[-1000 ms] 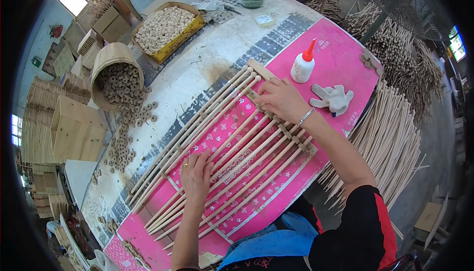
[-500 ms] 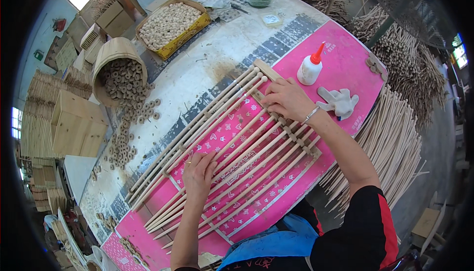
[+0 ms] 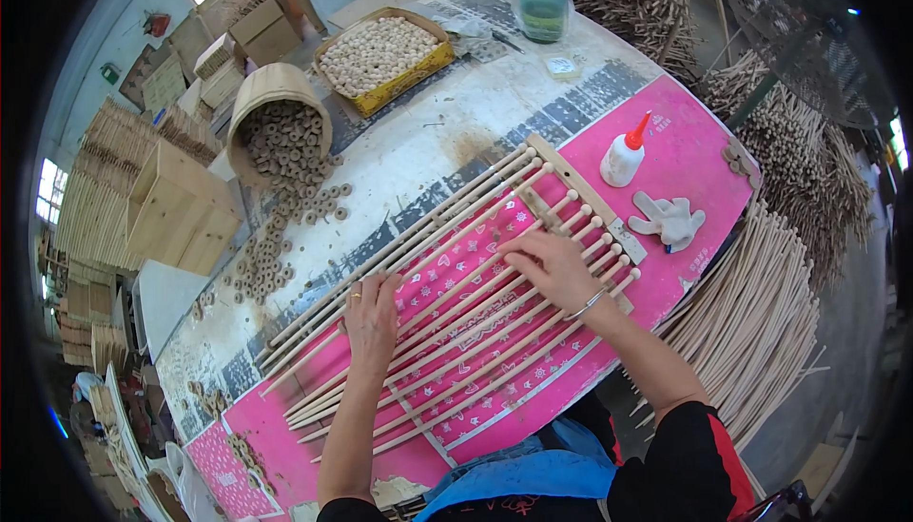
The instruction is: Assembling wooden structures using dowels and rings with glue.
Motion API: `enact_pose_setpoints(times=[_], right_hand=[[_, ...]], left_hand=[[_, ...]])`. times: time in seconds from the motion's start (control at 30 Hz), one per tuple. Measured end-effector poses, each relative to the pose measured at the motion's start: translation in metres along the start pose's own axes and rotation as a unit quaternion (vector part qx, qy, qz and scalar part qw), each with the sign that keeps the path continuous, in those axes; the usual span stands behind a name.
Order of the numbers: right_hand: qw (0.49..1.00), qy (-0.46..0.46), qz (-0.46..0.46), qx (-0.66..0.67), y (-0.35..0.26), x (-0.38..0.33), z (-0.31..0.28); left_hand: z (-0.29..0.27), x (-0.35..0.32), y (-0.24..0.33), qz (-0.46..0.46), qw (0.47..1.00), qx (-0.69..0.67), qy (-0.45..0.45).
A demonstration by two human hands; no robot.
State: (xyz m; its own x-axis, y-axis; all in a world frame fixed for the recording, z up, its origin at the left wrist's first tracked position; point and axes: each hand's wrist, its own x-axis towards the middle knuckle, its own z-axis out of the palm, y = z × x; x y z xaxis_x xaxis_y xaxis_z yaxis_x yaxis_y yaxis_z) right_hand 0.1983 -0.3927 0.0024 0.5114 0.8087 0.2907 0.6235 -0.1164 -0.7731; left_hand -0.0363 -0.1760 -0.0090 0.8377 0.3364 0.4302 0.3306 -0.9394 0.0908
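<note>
Wooden dowels [image 3: 456,303], row, on pink mat at bench near edge. Left hand [image 3: 373,318], right hand [image 3: 550,270]: flat, apart, pressing; right shifted nearer since before, levelling ends.

Right hand [image 3: 556,270] now lower down the wooden dowels [image 3: 447,303], off the top slat [image 3: 582,197].

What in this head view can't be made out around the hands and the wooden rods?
- Rods under the left hand and right hand: covered by the palms.
- Fingertip grip: hidden under the hands.
- Glue bottle fill level: opaque.
- Rings in the tipped wooden bucket: inner part shadowed.
- Stick bundle: cut off by the table edge.
</note>
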Motion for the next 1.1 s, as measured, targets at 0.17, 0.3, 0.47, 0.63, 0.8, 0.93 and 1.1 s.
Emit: enact_pose_setpoints(times=[0.17,0.3,0.47,0.63,0.8,0.93,1.1], right_hand=[[0.821,-0.06,0.277,0.495,-0.03,0.0,0.053],[0.788,0.03,0.287,0.544,-0.037,-0.011,0.074],[0.799,0.06,0.252,0.542,-0.033,-0.018,0.042],[0.811,0.037,0.265,0.52,-0.056,-0.029,0.044],[0.808,-0.017,0.265,0.526,-0.087,-0.063,0.089],[0.785,-0.02,0.277,0.554,-0.11,-0.082,0.112],[0.822,-0.096,0.234,0.509,-0.111,-0.086,0.089]], left_hand=[[-0.052,-0.016,0.031,0.043,0.999,-0.01,-0.015],[-0.099,-0.044,0.03,-0.031,0.999,-0.009,-0.025],[-0.148,-0.105,-0.003,-0.123,0.991,0.046,-0.019],[-0.138,-0.122,0.007,-0.158,0.979,-0.119,-0.045],[-0.116,-0.109,0.043,-0.164,0.962,-0.217,0.005],[-0.105,-0.079,0.083,-0.14,0.974,-0.175,-0.029],[-0.106,-0.086,0.086,-0.137,0.952,-0.272,-0.039]])
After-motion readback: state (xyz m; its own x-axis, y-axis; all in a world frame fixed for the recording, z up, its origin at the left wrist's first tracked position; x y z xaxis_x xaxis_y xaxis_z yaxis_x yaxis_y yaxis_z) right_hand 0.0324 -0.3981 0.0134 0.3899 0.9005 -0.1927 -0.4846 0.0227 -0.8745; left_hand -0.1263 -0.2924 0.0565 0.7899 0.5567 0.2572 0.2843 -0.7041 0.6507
